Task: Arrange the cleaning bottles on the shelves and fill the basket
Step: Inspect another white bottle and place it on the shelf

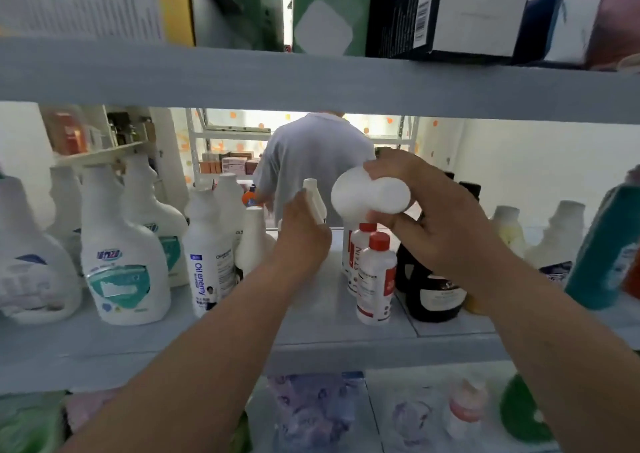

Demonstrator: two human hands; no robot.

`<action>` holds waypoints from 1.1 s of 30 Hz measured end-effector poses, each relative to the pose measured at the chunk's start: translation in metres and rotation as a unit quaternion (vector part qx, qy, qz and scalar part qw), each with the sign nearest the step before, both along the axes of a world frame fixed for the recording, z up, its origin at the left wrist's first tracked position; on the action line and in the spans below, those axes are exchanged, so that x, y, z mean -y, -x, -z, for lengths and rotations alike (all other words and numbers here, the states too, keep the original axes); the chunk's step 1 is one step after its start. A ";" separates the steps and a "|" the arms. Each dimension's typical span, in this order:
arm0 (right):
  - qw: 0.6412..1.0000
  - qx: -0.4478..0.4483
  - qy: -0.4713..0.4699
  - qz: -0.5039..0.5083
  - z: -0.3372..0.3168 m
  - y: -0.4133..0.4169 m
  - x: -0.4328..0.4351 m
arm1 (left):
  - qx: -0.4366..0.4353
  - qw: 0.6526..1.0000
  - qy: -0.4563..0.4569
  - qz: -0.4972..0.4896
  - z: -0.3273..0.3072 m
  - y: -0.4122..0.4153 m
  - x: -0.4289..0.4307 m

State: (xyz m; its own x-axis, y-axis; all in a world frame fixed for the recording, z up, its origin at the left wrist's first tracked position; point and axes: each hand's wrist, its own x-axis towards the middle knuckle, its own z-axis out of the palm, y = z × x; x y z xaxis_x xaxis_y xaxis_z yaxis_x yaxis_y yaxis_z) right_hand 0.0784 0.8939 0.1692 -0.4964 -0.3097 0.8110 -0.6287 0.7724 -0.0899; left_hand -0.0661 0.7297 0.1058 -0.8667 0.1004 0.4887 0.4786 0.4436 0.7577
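Observation:
My right hand (440,217) grips a white bottle (370,196) tipped toward me, its rounded base facing the camera, above the middle shelf (311,328). My left hand (303,234) holds the neck of another white bottle (313,198) that stands upright on that shelf. Just below my right hand stand two red-capped white bottles (375,276) and dark brown bottles (433,289). To the left stand white spray bottles (124,262) and an "Oil enemy" bottle (206,262).
The upper shelf board (311,78) hangs close above my hands and carries boxes (450,9). A teal bottle (602,248) stands at the right. Behind the shelf a person in a grey shirt (311,161) faces away. Pouches (311,414) lie on the lower shelf.

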 end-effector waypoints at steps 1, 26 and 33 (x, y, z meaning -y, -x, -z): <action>1.000 -0.012 -0.026 0.008 -0.001 0.008 -0.004 | -0.018 0.999 0.016 -0.028 -0.001 0.012 -0.005; 0.987 0.015 -0.148 0.054 -0.008 0.117 0.009 | -0.092 0.973 0.194 -0.091 0.057 -0.008 -0.004; 0.987 0.117 -0.072 0.087 -0.022 0.144 0.023 | -0.047 0.996 0.072 0.002 0.077 -0.037 0.017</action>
